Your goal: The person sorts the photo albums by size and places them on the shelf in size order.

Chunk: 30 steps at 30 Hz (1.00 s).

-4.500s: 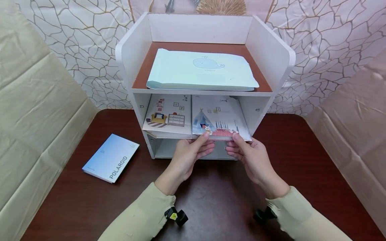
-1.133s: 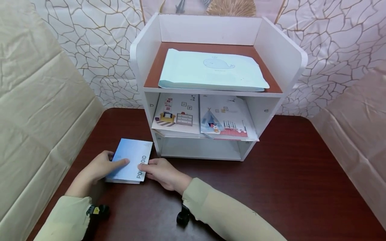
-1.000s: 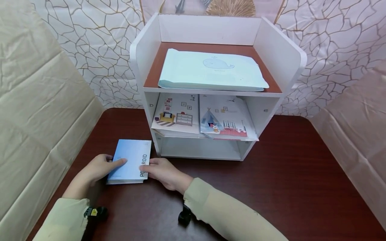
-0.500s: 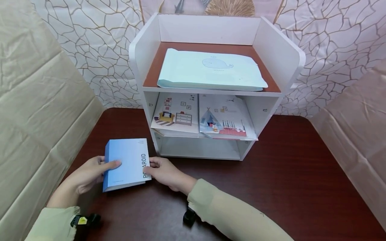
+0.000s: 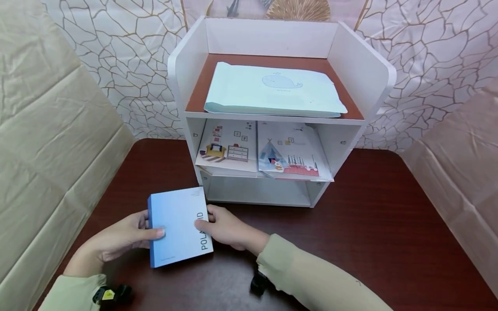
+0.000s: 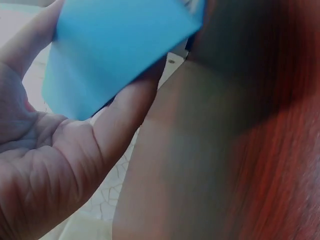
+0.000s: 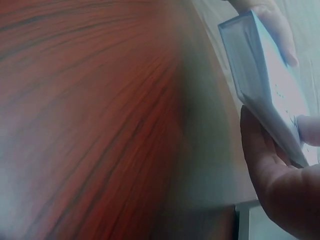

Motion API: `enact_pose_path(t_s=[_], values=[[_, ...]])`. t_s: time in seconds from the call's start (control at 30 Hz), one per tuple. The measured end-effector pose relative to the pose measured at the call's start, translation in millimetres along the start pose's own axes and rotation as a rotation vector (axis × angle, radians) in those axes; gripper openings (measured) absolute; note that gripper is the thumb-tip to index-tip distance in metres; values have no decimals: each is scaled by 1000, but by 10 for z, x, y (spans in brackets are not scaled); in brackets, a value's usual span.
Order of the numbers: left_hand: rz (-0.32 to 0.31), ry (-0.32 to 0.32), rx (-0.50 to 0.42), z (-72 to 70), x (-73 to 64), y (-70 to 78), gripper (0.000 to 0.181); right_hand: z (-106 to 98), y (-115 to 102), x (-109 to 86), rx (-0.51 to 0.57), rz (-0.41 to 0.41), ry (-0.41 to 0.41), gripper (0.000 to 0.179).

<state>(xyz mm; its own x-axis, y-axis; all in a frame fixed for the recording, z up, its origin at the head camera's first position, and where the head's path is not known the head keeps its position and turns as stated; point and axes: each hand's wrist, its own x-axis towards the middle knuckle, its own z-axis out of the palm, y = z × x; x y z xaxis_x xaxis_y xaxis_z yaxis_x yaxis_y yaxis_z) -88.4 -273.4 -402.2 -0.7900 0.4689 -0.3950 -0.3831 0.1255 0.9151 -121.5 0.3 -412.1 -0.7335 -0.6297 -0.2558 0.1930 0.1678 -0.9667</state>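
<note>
A blue book with "POLAROID" on its cover is held between both hands, left of and in front of the shelf. My left hand grips its spine side, thumb on the cover and fingers behind. At the opposite edge my right hand pinches it, the thumb covering part of the lettering. In the left wrist view the book's blue spine rests in the hand. The right wrist view shows the page edges of the book, raised off the table, with fingers of the right hand beneath.
A white shelf unit stands at the table's back. On its top lies a pale blue whale-print packet. Two illustrated booklets lie side by side in the middle compartment, jutting slightly forward. Dark red wooden table spreads around.
Both hands have left the booklets on the middle shelf and taken hold of the blue book. The book has been lifted, turned and shifted right, toward me.
</note>
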Motion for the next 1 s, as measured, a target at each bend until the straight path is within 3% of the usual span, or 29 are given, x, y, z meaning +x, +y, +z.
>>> enact_pose_path(t_s=[0.33,0.6,0.8,1.0], values=[[-16,-76,-42,282,242,28,76,-340,58,-246,-5,11,8,30],[-5,-96,-43,490,478,38,79,-599,127,-419,-30,24,18,34],[16,-76,-32,624,644,48,83,-768,188,-513,-19,9,28,36],[23,-2,-15,734,781,29,86,-889,248,-574,21,9,43,38]])
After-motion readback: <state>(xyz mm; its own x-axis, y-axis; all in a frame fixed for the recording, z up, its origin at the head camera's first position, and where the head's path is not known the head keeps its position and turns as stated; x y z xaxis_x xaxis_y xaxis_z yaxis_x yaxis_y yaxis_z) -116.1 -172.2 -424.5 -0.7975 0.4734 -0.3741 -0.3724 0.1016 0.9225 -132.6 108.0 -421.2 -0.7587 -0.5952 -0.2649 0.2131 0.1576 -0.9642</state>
